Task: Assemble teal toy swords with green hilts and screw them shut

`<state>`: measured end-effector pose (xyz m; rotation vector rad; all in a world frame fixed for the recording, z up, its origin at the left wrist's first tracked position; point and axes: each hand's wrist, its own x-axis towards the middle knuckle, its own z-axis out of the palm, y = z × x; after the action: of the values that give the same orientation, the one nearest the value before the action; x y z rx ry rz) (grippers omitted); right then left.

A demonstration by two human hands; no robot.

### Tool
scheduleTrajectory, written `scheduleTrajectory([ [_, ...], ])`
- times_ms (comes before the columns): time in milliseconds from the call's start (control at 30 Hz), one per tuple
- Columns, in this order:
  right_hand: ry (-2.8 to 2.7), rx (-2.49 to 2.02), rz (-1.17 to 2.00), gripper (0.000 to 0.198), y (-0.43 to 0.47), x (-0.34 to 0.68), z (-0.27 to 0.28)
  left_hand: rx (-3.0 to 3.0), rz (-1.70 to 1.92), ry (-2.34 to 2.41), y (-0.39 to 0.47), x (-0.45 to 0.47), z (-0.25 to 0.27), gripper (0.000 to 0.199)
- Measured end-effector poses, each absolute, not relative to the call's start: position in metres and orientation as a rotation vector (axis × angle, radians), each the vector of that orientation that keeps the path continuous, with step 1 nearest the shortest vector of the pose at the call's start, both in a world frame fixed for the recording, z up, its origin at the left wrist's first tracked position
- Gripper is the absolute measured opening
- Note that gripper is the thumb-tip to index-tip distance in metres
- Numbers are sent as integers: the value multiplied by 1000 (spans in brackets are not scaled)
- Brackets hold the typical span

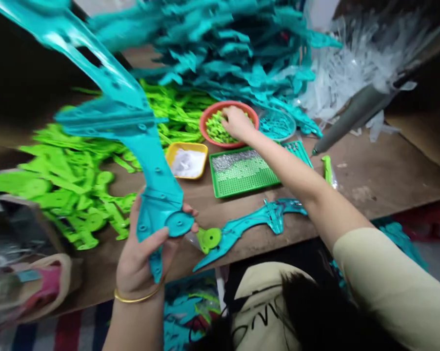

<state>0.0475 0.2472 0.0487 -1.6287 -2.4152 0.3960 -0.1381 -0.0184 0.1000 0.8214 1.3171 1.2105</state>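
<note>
My left hand (147,253) grips a long teal plastic half-shell (147,151) near its lower end, tilted up toward the upper left, with screw posts and a round recess facing me. My right hand (238,123) reaches into a red bowl (204,135) of small lime-green parts (215,127); its fingertips are down among them, so what they pinch is hidden. On the table in front of me lies a second teal half-shell (249,219) with small fittings along it. A lime-green piece with a round disc (210,239) rests at its left end.
A green perforated tray (238,184) holds many small screws. Beside it stand a yellow dish (170,152) of white material and a clear bowl (276,124) of teal bits. Lime-green parts (77,195), teal shells (212,53) and clear strips (355,63) are heaped around. A grey screwdriver (351,117) hangs at right.
</note>
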Motion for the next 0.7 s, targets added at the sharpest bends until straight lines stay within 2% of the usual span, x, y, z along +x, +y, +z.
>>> scheduleTrajectory([
  [100,-2435,-1438,254,73,225,74,68,748,1229,1260,-18,-126,92,65],
  [167,-2385,-1320,278,81,192,93,83,696,1255,1264,-17,-124,87,68],
  [200,-2323,-1258,345,78,171,101,88,684,1287,1257,-16,-124,84,72],
  [267,-2157,-1130,506,53,124,115,92,666,1376,1212,-15,-123,77,75],
  [333,-1991,-1030,684,29,79,121,84,624,1424,1161,-16,-119,70,64],
  [367,-1918,-1002,789,23,59,121,76,601,1423,1142,-17,-115,67,57],
  [467,-1790,-942,1136,18,14,107,51,555,1449,1108,-20,-95,62,44],
  [533,-1746,-923,1257,18,-2,94,37,548,1505,1076,-21,-80,59,38],
  [700,-1679,-1006,1218,21,-10,79,31,563,1581,954,-20,-57,50,33],
])
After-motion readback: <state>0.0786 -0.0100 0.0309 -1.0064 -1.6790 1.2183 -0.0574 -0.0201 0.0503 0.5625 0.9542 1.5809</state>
